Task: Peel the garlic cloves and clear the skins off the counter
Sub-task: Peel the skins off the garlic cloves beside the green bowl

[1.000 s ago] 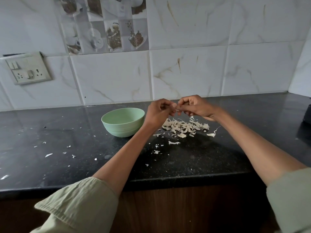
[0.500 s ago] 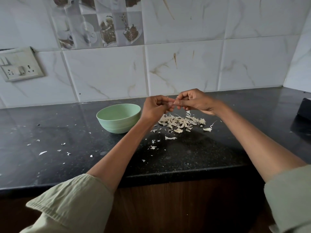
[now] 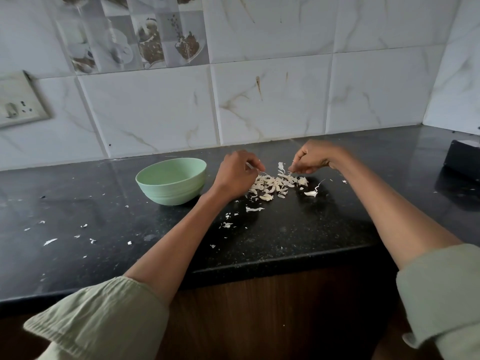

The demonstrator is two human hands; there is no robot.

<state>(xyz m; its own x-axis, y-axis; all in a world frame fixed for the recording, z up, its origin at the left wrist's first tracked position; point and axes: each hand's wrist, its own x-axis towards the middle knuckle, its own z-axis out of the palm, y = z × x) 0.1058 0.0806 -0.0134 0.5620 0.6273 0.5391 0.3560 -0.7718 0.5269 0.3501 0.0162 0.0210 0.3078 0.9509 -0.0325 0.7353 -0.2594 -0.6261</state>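
Note:
A pile of pale garlic skins [image 3: 275, 184] lies on the black counter [image 3: 285, 229] between my hands. My left hand [image 3: 235, 175] hovers at the pile's left edge, fingers curled round a small garlic clove [image 3: 248, 165] of which only a pale tip shows; a thin strand of skin trails from it. My right hand [image 3: 313, 158] is at the pile's right side, fingertips pinched low over the skins, seemingly on a small scrap of skin [image 3: 290, 172]. A light green bowl [image 3: 171, 181] stands left of my left hand; its inside looks empty.
Small skin flakes are scattered over the counter to the left [image 3: 49, 241] and in front of the pile [image 3: 254, 209]. A curled skin piece [image 3: 311, 193] lies right of the pile. A dark box [image 3: 462, 162] sits at the far right. The tiled wall has a socket plate [image 3: 18, 105].
My hands, joined above the pile while working one clove, have pulled apart and dropped lower: left toward the bowl side, right toward the pile's right edge. The camera view shifted.

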